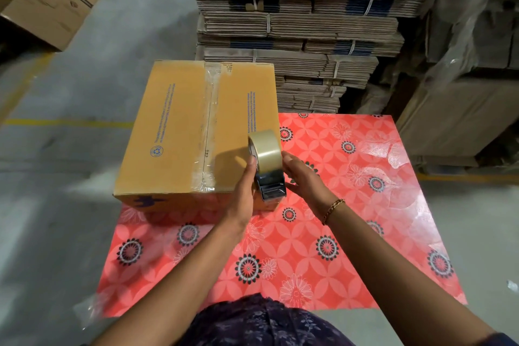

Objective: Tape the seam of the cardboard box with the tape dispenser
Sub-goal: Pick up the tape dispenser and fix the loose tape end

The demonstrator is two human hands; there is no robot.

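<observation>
- The person's left hand (243, 187) is curled around the near left side of the tape dispenser (268, 174), thumb up against the roll of tape (265, 150); it grips the dispenser.
- The right hand (302, 177) lies against the dispenser's right side with fingers mostly straight and held together, touching it rather than wrapping it. A chain bracelet (332, 210) sits on that wrist.
- The dispenser stands upright at the near right corner of the cardboard box (174, 132), its dark body low and the pale roll on top, over the box's right edge.
- The box rests on a red flowered table cover (351, 205), at the table's far left; its left part overhangs the cover's left edge. The flaps are shut, so its contents cannot be seen.
- A strip of clear tape (209, 123) runs along the seam down the middle of the box's top, from the far edge to the near edge, wrinkled at both ends.
- To the right of the box the cover is bare, with open room up to its right edge.
- Grey floor (84, 93) with yellow lines lies open to the left.
- Beyond the table stand bundles of flattened cartons (295, 22), stacked high; more boxes (47, 5) sit at far left.
</observation>
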